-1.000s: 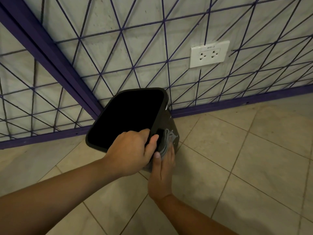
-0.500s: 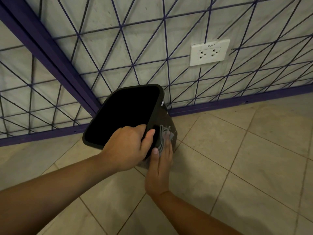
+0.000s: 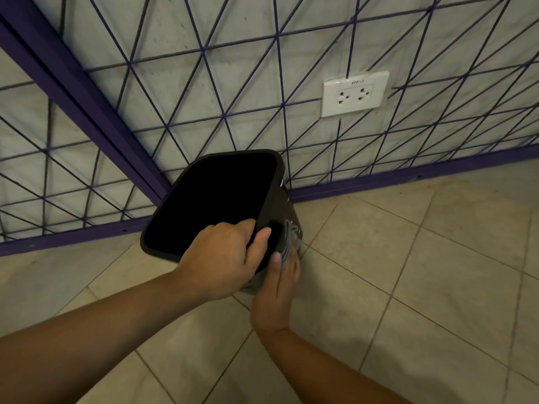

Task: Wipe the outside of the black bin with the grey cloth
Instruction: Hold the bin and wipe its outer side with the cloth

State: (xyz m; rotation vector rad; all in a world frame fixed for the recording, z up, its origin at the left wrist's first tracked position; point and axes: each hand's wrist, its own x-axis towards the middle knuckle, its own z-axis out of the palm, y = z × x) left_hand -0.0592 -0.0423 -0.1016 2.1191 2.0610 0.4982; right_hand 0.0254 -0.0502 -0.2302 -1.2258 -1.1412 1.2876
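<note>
Black rectangular plastic bin [image 3: 215, 199], tilted on tiled floor [image 3: 408, 287] nr the wall, is steadied w/ left hand [image 3: 224, 258] grip curled over near rim while crumpled grey cloth [image 3: 290, 239] is pressed flat to right side by right hand [image 3: 277, 290]; mid-wipe, remaining sides probably next.

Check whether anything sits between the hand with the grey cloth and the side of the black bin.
Nothing visible does. The right hand presses the crumpled grey cloth straight against the outer side wall of the black plastic bin. The left hand grips the bin's rim just beside it, with its thumb close to the cloth but not covering it.
</note>
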